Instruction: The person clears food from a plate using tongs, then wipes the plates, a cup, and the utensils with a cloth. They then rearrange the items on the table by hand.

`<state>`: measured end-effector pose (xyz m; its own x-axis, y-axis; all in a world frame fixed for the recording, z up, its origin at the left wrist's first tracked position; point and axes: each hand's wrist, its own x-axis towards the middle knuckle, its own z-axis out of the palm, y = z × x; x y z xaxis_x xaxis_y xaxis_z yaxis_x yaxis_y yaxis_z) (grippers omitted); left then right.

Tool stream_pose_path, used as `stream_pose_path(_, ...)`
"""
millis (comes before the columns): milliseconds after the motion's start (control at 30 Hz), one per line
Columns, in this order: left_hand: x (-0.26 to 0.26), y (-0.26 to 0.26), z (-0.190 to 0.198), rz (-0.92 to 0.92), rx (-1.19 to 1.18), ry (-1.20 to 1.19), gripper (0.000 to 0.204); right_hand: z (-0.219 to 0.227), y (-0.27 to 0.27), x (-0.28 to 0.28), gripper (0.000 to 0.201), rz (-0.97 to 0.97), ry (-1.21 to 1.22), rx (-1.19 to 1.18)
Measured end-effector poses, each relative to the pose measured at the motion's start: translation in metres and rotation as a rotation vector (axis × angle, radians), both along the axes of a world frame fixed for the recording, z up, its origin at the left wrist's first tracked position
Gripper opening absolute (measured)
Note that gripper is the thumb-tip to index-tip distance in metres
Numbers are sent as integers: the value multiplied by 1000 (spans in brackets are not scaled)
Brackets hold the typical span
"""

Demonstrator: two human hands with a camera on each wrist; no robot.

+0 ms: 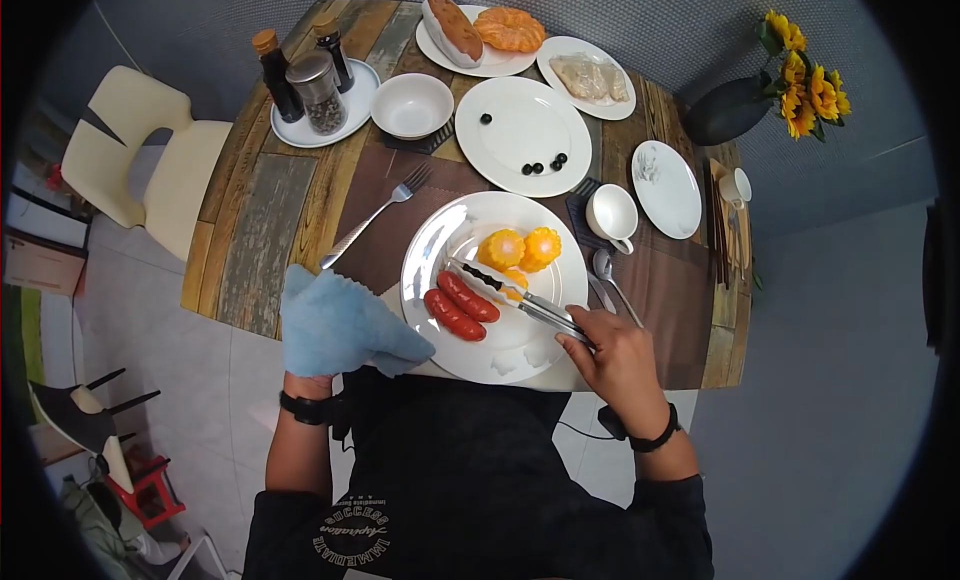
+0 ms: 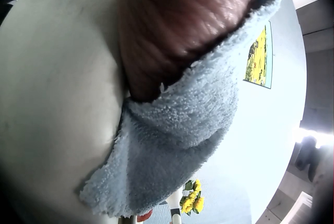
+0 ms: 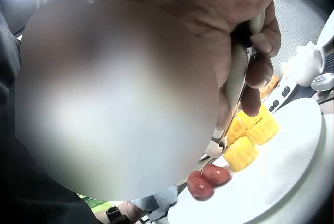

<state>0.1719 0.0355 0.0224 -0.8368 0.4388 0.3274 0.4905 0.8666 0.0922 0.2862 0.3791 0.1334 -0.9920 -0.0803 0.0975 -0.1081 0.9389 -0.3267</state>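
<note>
Corn [image 1: 500, 248] and sausages [image 1: 455, 316] on plate [image 1: 425, 230], tongs [image 1: 542, 308] not yet clear. I've right hand [image 1: 622, 365] curled round them; left hand [image 2: 177, 31] (under cloth [image 1: 330, 320]), can't tell.

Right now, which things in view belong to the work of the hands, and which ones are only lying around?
In the work:
- tongs, in the right hand
- blue cloth, covering the left hand
- large plate, sausages, corn

Apparently lying about:
- fork
- spoon
- bowl
- sunflowers
</note>
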Motion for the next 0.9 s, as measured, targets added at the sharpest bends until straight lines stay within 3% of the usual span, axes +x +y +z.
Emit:
stream_pose_path(67, -1, -1, -10, -41, 123, 3, 22, -1, -1, 3, 33, -18, -17, 10)
stream_pose_path(267, -2, -2, -19, -42, 187, -40, 22, -4, -1, 9, 36, -38, -24, -26)
stream_pose_path(500, 0, -2, -6, -22, 107, 20, 19, 12, 1, 6, 37, -46, -45, -102)
stream_pose_path(600, 2, -5, -12, -2, 184, -89, 18, 20, 3, 0, 38, -54, -68, -52)
stream_pose_path(800, 2, 0, -2, 17, 181, -55, 23, 10, -4, 0, 38, -55, -38, -82)
stream_pose_path(867, 1, 1, -11, 44, 583, -275, 26, 12, -3, 2, 40, -67, -64, -115)
stream_pose_path(900, 0, 0, -8, 44, 584, -274, 26, 15, -2, 2, 41, -81, -86, -148)
